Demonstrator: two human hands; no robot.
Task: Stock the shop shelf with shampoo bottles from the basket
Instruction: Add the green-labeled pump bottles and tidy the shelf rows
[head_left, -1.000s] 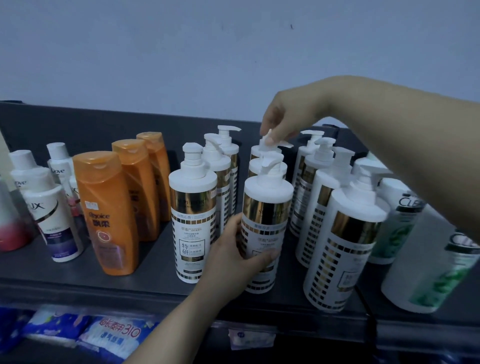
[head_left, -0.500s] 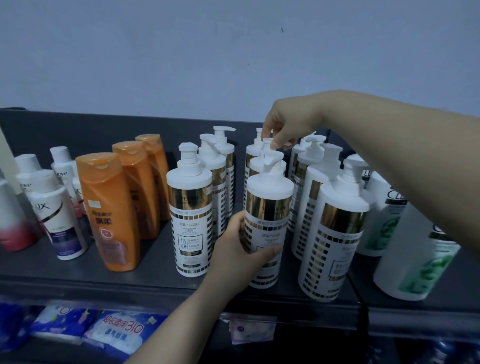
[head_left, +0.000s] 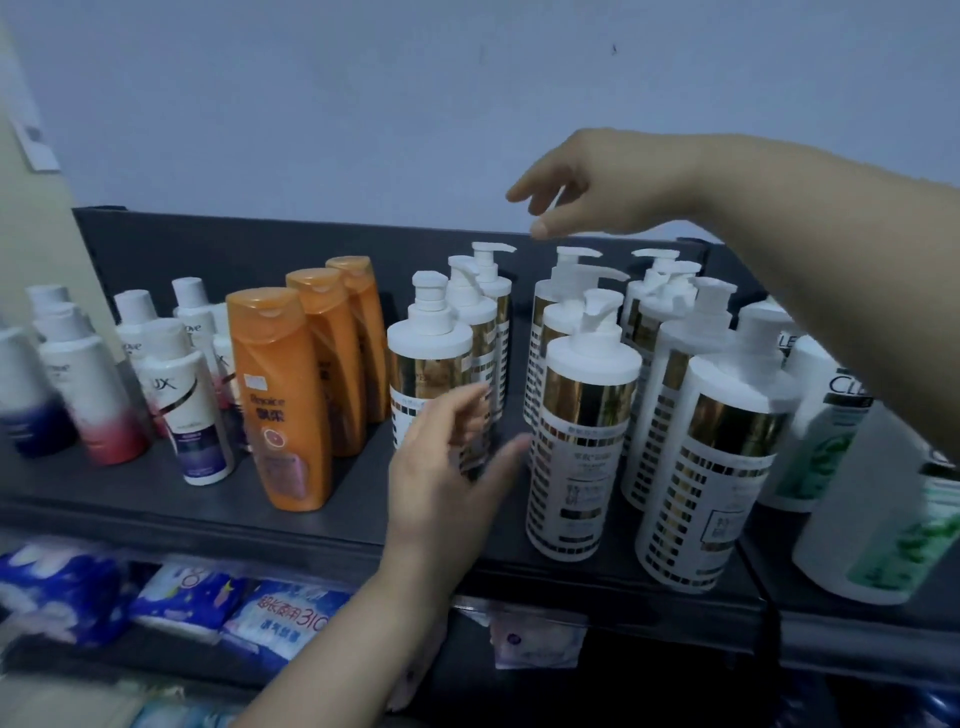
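Several white pump bottles with gold bands stand in rows on the dark shelf (head_left: 156, 514). The front bottle of the middle row (head_left: 582, 447) stands near the shelf's front edge. My left hand (head_left: 452, 467) hovers just left of it, fingers spread and holding nothing, partly covering the front bottle of the left row (head_left: 426, 358). My right hand (head_left: 582, 187) is raised above the pump heads at the back of the middle row (head_left: 574, 257), fingers loose and empty. The basket is out of view.
Three orange bottles (head_left: 280, 395) stand left of the pump bottles, then small white bottles (head_left: 187, 410) further left. Green-and-white bottles (head_left: 883, 519) fill the right end. Blue soft packs (head_left: 280, 618) lie on the shelf below. A pale wall rises behind.
My left hand has let go of the front middle bottle and drawn back to its left. My right hand has released the back pump head and lifted above the row.
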